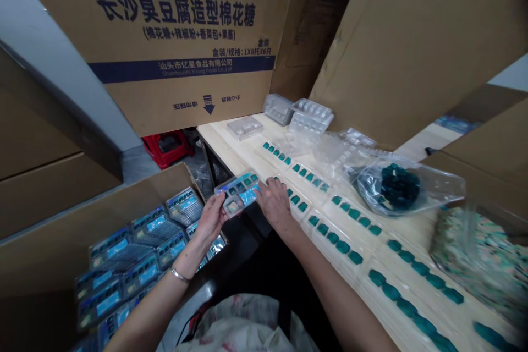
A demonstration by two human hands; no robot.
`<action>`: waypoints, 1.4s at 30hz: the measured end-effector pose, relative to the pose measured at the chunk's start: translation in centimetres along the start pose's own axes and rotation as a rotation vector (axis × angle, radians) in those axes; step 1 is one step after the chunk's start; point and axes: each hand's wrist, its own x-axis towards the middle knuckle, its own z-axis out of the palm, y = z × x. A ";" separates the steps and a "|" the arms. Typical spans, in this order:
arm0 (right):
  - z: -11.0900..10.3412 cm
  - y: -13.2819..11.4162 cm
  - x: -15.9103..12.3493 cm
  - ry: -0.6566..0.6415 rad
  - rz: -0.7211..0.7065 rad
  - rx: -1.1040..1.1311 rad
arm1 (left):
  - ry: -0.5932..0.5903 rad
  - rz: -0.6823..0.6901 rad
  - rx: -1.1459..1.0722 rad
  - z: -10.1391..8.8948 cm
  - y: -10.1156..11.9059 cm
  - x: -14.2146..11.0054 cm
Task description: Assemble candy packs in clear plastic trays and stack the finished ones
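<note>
The light plastic tray (238, 193) — stiff but thin, so perhaps easy to crack — was best taken by its edges, and it was just beside the surface (223, 140), the left hand (210, 219) pinching it with spread fingers, the right hand (275, 203) pressing closed fingers against its end.

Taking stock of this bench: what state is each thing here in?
Clear plastic tray: lifted, teal pieces in its cells.
Left hand: gripping the tray.
Right hand: resting against the tray's end.
Plastic bag: lying on the wooden table, dark teal pieces inside.
Empty clear trays: stacked at the table's far end.
Blue-labelled trays: piled in an open carton.
</note>
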 end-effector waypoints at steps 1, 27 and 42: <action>0.0 -0.1 0.1 -0.005 -0.001 -0.009 | 0.005 0.010 0.008 0.0 0.1 0.1; -2.0 3.0 2.5 -0.175 0.322 1.616 | -0.146 0.178 0.157 1.1 4.4 -0.5; -2.5 2.9 9.1 0.095 0.258 0.570 | 0.089 0.212 0.616 2.9 4.7 10.1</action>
